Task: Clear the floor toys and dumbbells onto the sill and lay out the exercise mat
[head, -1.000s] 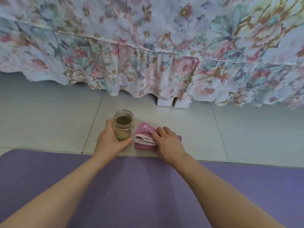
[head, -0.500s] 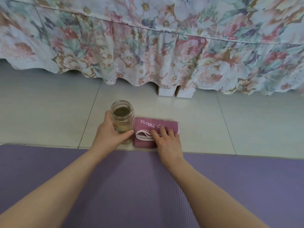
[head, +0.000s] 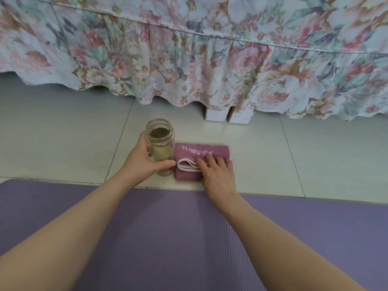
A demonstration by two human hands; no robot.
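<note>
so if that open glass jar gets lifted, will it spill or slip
Probably spill-prone: the jar has no lid and holds greenish liquid, so tilting would likely slosh it out. It looks like smooth glass, likely fragile on the tile floor. The left hand wraps its side, a grip that should hold.

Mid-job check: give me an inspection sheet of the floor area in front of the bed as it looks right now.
Surface: pale tiled floor, bare apart from the things listed.
Job's things: purple exercise mat lies flat in the foreground; no toys or dumbbells seen.
Clutter: open glass jar with greenish liquid, upright on the tiles; folded pink towel beside it, a white band on top.
Grippers: left hand wrapped around the jar; right hand flat on the towel.
Cables: nothing seen.
Surroundings: floral bed skirt; two white bed legs under its hem.
</note>
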